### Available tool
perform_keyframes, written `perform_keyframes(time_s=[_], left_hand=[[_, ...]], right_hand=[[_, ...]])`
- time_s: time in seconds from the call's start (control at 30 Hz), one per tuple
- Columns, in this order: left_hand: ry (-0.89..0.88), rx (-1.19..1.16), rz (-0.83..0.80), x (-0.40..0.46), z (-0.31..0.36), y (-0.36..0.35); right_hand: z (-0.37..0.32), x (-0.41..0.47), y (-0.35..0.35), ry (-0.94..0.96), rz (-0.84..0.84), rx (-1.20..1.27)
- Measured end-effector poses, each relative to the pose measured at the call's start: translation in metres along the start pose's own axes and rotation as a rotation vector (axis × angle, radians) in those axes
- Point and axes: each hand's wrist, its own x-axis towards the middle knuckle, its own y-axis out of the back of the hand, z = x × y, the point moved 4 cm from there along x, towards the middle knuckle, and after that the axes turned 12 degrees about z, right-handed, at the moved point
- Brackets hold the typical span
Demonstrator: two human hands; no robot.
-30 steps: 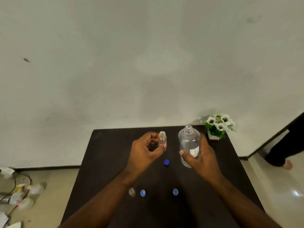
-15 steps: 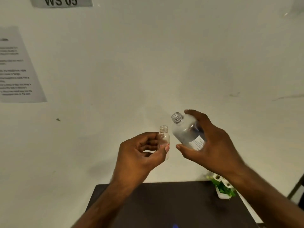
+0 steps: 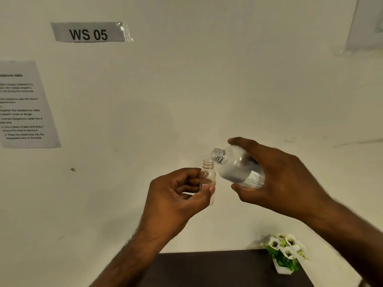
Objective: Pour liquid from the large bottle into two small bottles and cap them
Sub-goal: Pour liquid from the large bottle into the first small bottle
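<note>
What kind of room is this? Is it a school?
Probably a numbered workstation in a lab or testing room, not clearly a school. A "WS 05" label and a printed instruction sheet are stuck on the bare wall above a dark table.

hands: 2, left hand [image 3: 176, 195] and right hand [image 3: 277, 179], each holding one bottle
small bottle [image 3: 207, 177]: 1, uncapped, upright
large bottle [image 3: 234, 164]: 1, uncapped, tilted
caps: 0 in view
table [image 3: 217, 270]: 1, dark top
flower pot [image 3: 285, 253]: 1, white flowers
wall sign [image 3: 89, 32]: 1, reads "WS 05"
printed sheet [image 3: 24, 104]: 1 full, at left
second sheet [image 3: 366, 23]: 1, cut off at top right
</note>
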Motion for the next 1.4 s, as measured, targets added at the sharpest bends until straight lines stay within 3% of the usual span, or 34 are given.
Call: perform_keyframes(time_s=[0.43, 1.4], left_hand=[[0.023, -0.031, 0.008, 0.003, -0.001, 0.001], [0.008, -0.025, 0.041, 0.005, 0.000, 0.013]], right_hand=[[-0.007, 0.016, 0.018, 0.050, -0.033, -0.109], [-0.020, 0.025, 0.016, 0.102, -0.051, -0.098]])
